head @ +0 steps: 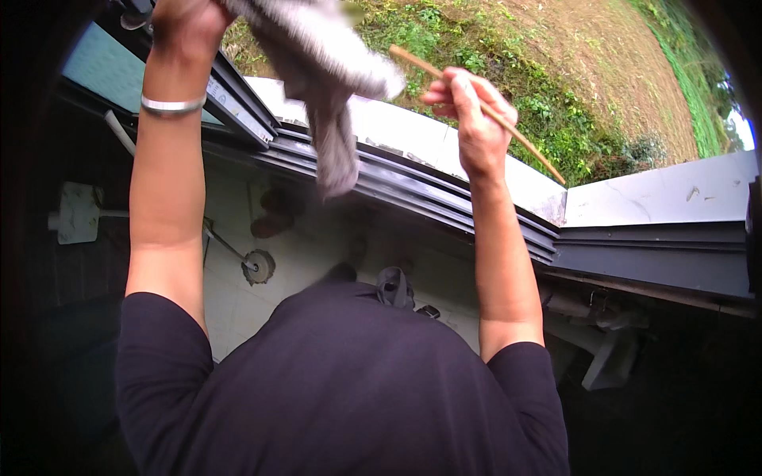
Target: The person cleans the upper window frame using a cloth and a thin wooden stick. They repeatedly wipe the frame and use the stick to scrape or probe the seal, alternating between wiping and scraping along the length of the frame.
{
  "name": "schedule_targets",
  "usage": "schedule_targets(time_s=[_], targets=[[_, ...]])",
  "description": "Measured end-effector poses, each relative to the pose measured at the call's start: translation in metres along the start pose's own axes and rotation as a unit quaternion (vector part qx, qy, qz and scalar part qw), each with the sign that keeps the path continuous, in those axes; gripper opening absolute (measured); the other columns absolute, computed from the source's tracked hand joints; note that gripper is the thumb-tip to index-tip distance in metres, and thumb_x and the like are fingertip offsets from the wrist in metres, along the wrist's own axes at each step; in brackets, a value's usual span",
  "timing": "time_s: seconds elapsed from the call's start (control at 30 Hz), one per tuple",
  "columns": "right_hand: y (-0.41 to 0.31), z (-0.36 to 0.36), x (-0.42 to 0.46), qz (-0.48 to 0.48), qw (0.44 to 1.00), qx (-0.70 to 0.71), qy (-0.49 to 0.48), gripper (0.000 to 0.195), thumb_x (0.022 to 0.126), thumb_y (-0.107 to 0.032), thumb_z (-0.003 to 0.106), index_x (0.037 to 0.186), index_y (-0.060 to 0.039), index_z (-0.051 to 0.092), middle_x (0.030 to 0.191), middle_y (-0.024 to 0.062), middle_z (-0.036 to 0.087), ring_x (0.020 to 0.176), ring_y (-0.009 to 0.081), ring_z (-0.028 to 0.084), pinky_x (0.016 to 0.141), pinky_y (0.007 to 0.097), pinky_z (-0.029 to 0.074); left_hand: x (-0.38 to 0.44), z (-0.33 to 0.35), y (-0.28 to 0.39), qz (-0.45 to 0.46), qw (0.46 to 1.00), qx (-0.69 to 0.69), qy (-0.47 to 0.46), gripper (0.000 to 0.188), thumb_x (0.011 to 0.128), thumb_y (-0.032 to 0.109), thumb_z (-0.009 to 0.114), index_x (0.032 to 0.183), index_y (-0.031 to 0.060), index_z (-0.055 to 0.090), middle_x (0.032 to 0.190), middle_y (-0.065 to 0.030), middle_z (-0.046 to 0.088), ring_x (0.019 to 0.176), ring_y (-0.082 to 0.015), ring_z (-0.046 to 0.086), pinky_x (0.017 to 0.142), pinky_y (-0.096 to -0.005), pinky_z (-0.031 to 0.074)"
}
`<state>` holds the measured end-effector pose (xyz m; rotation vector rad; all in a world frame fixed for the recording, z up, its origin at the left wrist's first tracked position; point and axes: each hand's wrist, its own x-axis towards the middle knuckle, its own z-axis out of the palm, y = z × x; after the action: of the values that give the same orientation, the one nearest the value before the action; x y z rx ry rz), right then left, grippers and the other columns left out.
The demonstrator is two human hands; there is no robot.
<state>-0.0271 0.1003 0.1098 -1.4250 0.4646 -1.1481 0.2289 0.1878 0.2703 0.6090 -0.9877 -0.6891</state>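
Observation:
At the top edge, partly cut off and blurred, my left hand (191,27) grips a greyish-white cloth (333,56). The cloth hangs in loose folds, blurred, over the dark metal window track (411,181). A thin wooden stick, like a chopstick (524,141), is held between the thumb and fingers of my right hand (476,110). It slants from upper left to lower right, its lower end appearing near the corner of the white outer sill (524,184). A silver bangle (173,106) circles my left wrist.
A dark-framed window sash (238,101) stands at the left of the opening. Outside lies a slope with green plants (536,95). Below, on the pale floor (232,315), are a rod with a round end (258,266) and a grey strap-like loop (394,287).

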Motion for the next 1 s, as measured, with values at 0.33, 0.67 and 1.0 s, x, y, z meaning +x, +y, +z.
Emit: schedule_targets(time_s=[0.33, 0.67, 1.0], targets=[[0.077, 0.036, -0.031, 0.166, 0.940, -0.196, -0.225, 0.028, 0.095, -0.027, 0.060, 0.101, -0.0009, 0.069, 0.075, 0.0054, 0.069, 0.069, 0.0104, 0.062, 0.065, 0.0272, 0.050, -0.139, -0.075, 0.017, -0.099, 0.982, 0.115, 0.114, 0.041, 0.095, 0.020, 0.045, 0.128, -0.0038, 0.049, 0.117, -0.0134, 0.060, 0.107, -0.0199, 0.059, 0.097, -0.0334, 0.045], [0.119, 0.076, 0.004, 0.009, 0.864, -0.380, -0.331, 0.020, 0.087, -0.021, 0.063, 0.088, -0.0026, 0.070, 0.076, 0.0166, 0.067, 0.069, 0.0321, 0.065, 0.064, 0.0403, 0.051, -0.193, -0.102, 0.004, -0.155, 0.962, 0.109, 0.197, 0.035, 0.092, 0.023, 0.050, 0.118, -0.0005, 0.050, 0.107, -0.0145, 0.061, 0.097, -0.0204, 0.061, 0.088, -0.0330, 0.049], [0.067, 0.003, -0.016, 0.069, 0.868, -0.406, -0.276, 0.015, 0.085, -0.016, 0.062, 0.079, -0.0039, 0.068, 0.070, 0.0172, 0.064, 0.062, 0.0358, 0.061, 0.059, 0.0416, 0.048, -0.181, -0.102, -0.048, -0.245, 0.906, 0.344, 0.035, 0.010, 0.091, 0.010, 0.063, 0.087, 0.0007, 0.063, 0.082, 0.0008, 0.058, 0.077, -0.0045, 0.051, 0.068, -0.0209, 0.043]])
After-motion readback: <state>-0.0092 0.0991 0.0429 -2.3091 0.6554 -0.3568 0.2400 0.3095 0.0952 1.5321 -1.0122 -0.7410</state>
